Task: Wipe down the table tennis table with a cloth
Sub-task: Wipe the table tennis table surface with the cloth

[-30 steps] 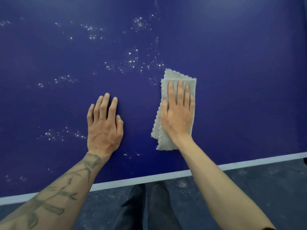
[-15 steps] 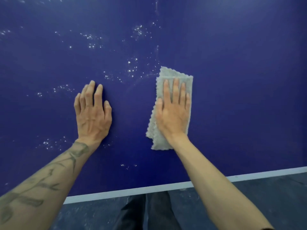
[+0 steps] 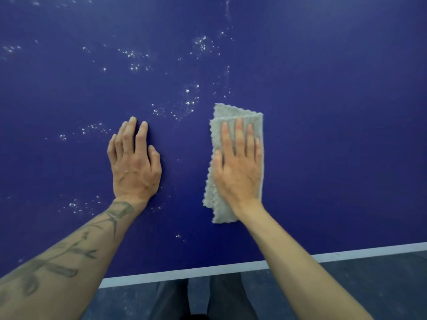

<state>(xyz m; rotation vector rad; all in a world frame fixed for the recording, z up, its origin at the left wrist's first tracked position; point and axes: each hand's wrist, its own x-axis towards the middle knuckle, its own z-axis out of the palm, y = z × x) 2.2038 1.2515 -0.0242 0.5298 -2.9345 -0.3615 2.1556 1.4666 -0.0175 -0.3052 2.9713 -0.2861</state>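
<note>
Right hand (image 3: 238, 172) lies flat on the folded grey cloth (image 3: 231, 121), fingers straight and slightly spread, palm pressing it onto the blue table (image 3: 335, 135). Cloth's long axis runs away from the near white edge line (image 3: 184, 272). Left hand (image 3: 135, 167) rests flat and bare on the table just beside it, white specks (image 3: 189, 98) scattered beyond both
</note>
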